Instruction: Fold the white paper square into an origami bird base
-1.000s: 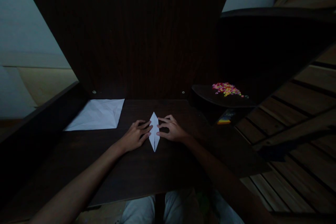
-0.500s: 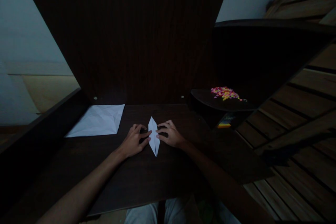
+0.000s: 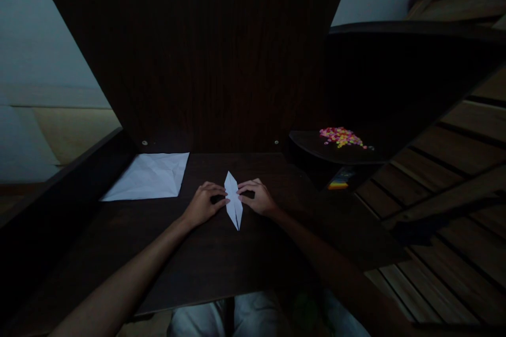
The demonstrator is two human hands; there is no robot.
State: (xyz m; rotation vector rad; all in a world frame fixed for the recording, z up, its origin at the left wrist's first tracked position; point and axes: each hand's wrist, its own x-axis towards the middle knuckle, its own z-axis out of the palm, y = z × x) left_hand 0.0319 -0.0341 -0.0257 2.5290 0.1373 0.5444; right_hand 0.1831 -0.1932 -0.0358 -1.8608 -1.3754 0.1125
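Note:
A narrow piece of folded white paper (image 3: 234,205), pointed at both ends, lies on the dark desk in front of me. A slit runs down from its middle to the near tip. My left hand (image 3: 203,202) grips its left edge between thumb and fingers, and the fingers are bent together. On the opposite edge, my right hand (image 3: 256,199) pinches the paper the same way. The fingertips of both hands face each other across the middle of the paper.
A larger creased white sheet (image 3: 148,176) lies at the back left of the desk (image 3: 205,263). Small colourful pieces (image 3: 343,137) are heaped on a curved shelf (image 3: 312,152) at the right, above an object with a yellow-orange stripe (image 3: 338,186). A raised side panel (image 3: 71,174) borders the left.
The fingers of both hands have drawn closer together and now pinch the folded paper's edges, where they were more spread before. The whole view has shifted slightly.

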